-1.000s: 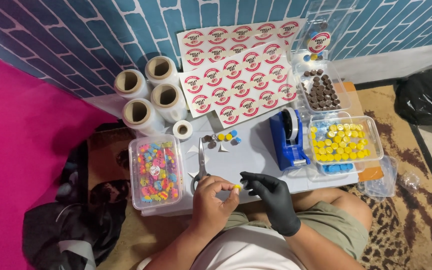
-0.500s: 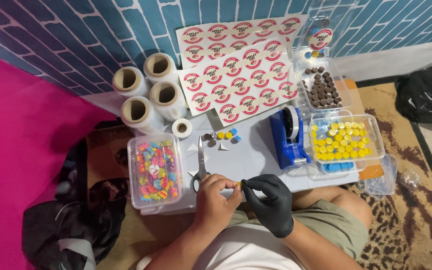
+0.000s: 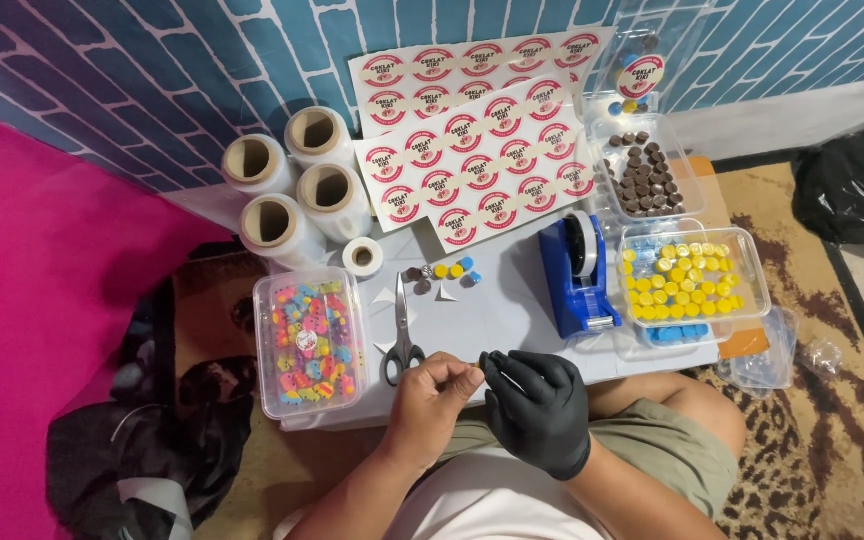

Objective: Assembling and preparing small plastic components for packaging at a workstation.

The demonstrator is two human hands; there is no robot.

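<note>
Left hand: the bare left hand is at the near edge of the counter, its fingers pinched together on something very small that I cannot make out.
Right hand: the right hand wears a black glove; its fingertips meet those of the left hand, pinched on the same tiny thing.
Scissors: the scissors lie on the counter just beyond the left hand, handles toward the near edge.
Small pieces: a few loose round pieces, dark, yellow and blue, lie in the middle of the counter, with small white paper scraps beside them.
Tape dispenser: the blue tape dispenser stands right of the middle.
Yellow box: a clear box of yellow pieces sits at the right edge.
Brown box: a clear box of brown pieces sits at the far right corner.
Colourful box: a clear box of mixed coloured pieces is at the left edge.
Rolls: four rolls of clear film stand at the far left corner, a small white tape roll near them.
Sticker sheets: sheets of round red and white stickers lean at the far edge.
</note>
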